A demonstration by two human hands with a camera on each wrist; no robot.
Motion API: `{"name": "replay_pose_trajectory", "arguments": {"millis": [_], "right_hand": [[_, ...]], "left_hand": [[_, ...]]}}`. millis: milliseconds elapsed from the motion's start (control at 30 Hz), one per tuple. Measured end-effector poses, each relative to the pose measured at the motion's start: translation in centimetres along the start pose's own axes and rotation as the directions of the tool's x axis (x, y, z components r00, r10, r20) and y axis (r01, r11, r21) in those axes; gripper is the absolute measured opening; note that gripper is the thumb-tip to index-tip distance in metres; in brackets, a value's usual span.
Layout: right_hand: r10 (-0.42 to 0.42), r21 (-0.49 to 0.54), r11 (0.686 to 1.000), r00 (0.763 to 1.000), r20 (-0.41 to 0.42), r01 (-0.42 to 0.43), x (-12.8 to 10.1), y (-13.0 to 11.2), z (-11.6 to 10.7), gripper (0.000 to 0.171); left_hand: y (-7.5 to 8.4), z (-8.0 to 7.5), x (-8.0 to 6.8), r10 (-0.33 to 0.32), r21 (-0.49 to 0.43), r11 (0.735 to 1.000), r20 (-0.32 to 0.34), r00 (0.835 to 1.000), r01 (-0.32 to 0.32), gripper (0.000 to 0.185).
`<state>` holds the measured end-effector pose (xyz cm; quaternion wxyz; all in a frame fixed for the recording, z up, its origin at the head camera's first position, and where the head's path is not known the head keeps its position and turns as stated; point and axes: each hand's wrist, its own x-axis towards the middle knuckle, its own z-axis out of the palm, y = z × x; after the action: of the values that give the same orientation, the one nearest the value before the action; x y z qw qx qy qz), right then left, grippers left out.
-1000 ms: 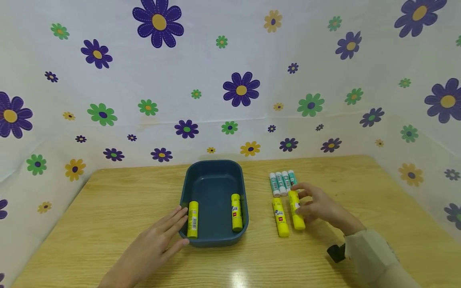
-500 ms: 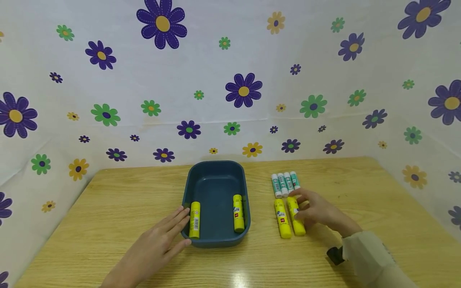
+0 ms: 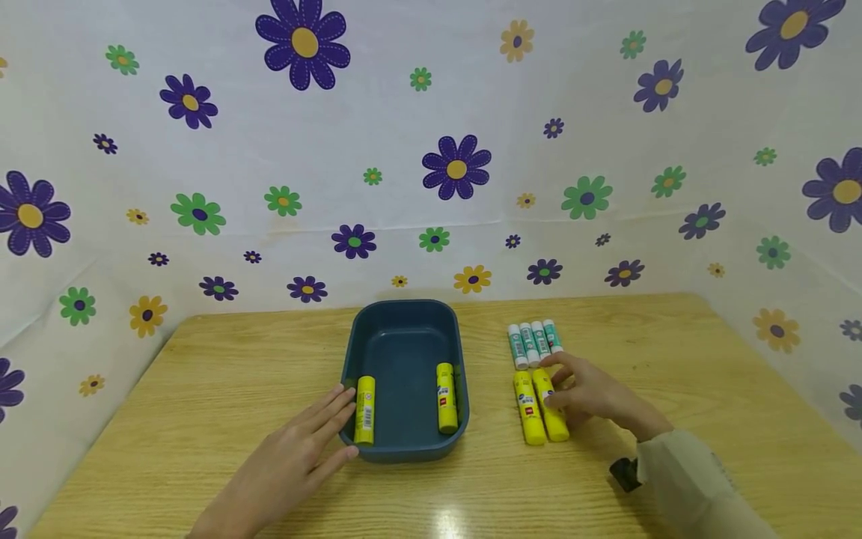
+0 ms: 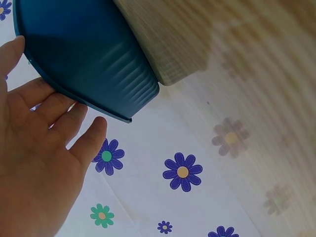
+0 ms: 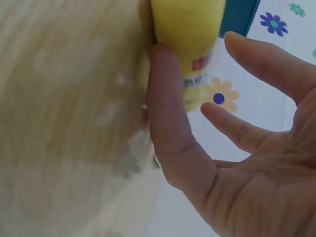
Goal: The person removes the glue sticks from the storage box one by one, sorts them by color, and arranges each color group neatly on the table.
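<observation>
My left hand (image 3: 289, 457) rests with straight fingers against the near left rim of a dark blue bin (image 3: 404, 454). Inside the bin lie two yellow glue sticks, one along the left wall (image 3: 364, 412) and one along the right wall (image 3: 447, 400). To the right, my right hand (image 3: 595, 393) reaches over another yellow glue stick (image 3: 554, 423), which lies beside a second yellow glue stick (image 3: 529, 408) on the table. In the right wrist view one digit touches the side of the yellow glue stick (image 5: 187, 24), while the other fingers spread apart from it.
Several smaller white and teal glue sticks (image 3: 528, 346) lie in a row just beyond the yellow pair. A white cloth (image 3: 404, 150) with flower prints stands behind and beside the wooden table (image 3: 242, 359). A black strap end (image 3: 625, 474) hangs at the right sleeve.
The right-hand yellow glue stick has shifted left until it lies close alongside its neighbour, with my right hand moving along. My left hand stays at the bin's rim. The head view has turned slightly.
</observation>
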<state>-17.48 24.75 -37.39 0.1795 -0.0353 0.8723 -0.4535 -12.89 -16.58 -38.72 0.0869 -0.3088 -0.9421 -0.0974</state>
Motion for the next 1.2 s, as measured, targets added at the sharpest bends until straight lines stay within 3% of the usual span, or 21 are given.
{"name": "replay_pose_trajectory", "arguments": {"millis": [200, 467, 867, 1200], "right_hand": [[-0.037, 0.056, 0.998, 0.999, -0.017, 0.038, -0.2, -0.9, -1.4, 0.062], [-0.162, 0.123, 0.978, 0.986, -0.046, 0.166, 0.0, -4.2, -2.7, 0.063], [-0.209, 0.193, 0.958, 0.978, -0.030, 0.211, 1.7, -9.5, 0.0, 0.058], [-0.217, 0.256, 0.942, 0.976, -0.018, 0.215, 2.9, -10.4, 2.3, 0.055]], "left_hand": [[-0.1, 0.0, 0.0, 0.004, -0.005, 1.000, -0.012, 1.000, -0.004, 0.059], [-0.2, 0.0, -0.1, 0.017, -0.008, 1.000, -0.019, 1.000, -0.017, 0.059], [-0.2, 0.0, -0.1, -0.002, -0.004, 1.000, -0.003, 1.000, 0.002, 0.061], [-0.1, 0.0, 0.0, 0.003, -0.010, 1.000, -0.003, 1.000, -0.003, 0.060]]}}
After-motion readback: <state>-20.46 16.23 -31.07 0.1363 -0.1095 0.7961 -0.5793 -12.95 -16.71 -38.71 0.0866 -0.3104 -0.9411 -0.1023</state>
